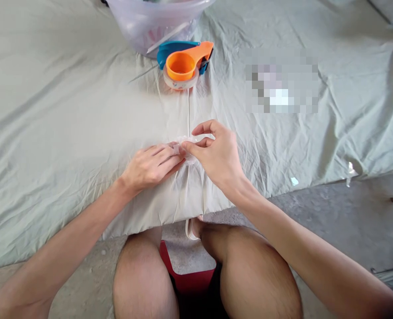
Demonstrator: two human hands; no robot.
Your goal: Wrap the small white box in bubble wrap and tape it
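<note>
A small crinkled piece of clear plastic (pixel 191 158), perhaps a bag, rests on the cloth between my hands. My left hand (pixel 153 166) comes in from the left, its fingers together and their tips holding the plastic's left side. The left thumb is hidden. From the right, my right hand (pixel 218 153) pinches the plastic's upper edge between thumb and a fingertip, with its index finger arched above. What the plastic contains, if anything, is too unclear to tell.
Beyond my hands, an orange and blue tape dispenser (pixel 180 65) stands before a translucent plastic basin (pixel 156 22). Pale grey-green cloth (pixel 67 110) covers the work surface. A blurred-out patch (pixel 281 88) lies to the right. Small plastic scraps (pixel 294 181) sit near the front edge.
</note>
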